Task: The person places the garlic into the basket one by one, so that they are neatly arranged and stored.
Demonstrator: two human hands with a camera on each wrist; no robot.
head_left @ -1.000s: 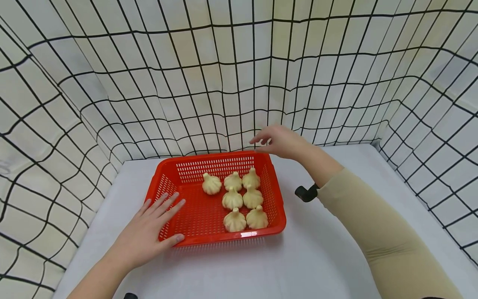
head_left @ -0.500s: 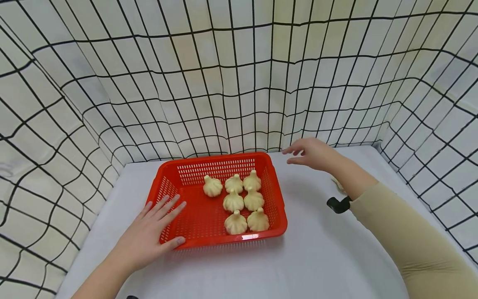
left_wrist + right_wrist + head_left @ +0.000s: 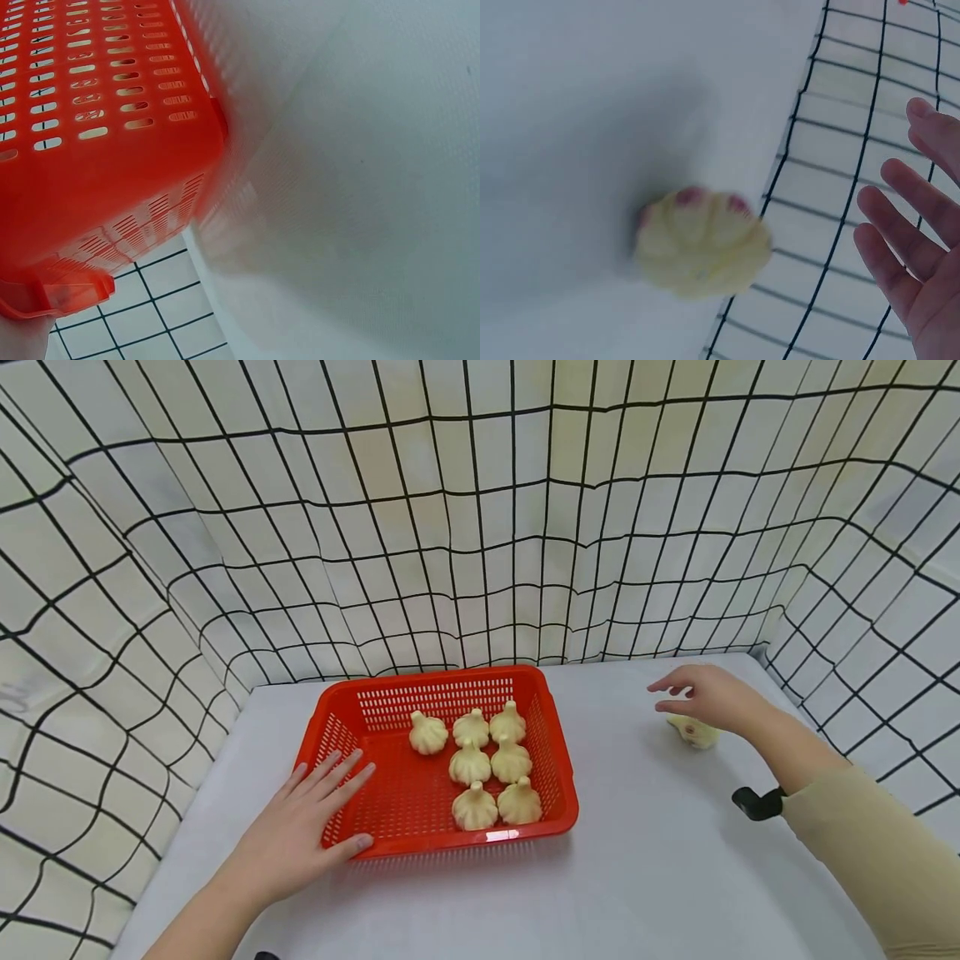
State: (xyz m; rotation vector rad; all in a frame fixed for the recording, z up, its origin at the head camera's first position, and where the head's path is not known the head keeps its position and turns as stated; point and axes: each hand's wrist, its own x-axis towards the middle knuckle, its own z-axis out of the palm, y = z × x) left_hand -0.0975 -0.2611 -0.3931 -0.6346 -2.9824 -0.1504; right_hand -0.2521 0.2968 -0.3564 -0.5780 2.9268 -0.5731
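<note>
A red plastic basket [image 3: 465, 838] with slotted walls holds several pale garlic bulbs [image 3: 469, 764], mostly on its right side. My left hand [image 3: 296, 827] lies over its front left corner, fingers straight and spread and thumb on the front rim. One more garlic bulb [image 3: 699, 733] lies on its side on the table to the right. Just above and behind it hovers my right hand [image 3: 708, 695], fingers loosely bent, holding nothing. In the right wrist view that bulb [image 3: 705, 244] is blurred, with pink marks, apart from the fingers [image 3: 907, 259].
A white cloth covers the table [image 3: 615, 877]. Black netting [image 3: 510, 527] over pale sheeting encloses the back and both sides. A black wrist piece [image 3: 757, 803] hangs by the right sleeve [image 3: 870, 852]. From the left wrist, mainly the basket's outer wall [image 3: 112, 172] shows.
My right hand has moved rightward from the basket's back right corner to the lone garlic bulb, which has come into sight. The left hand and the basket stay put.
</note>
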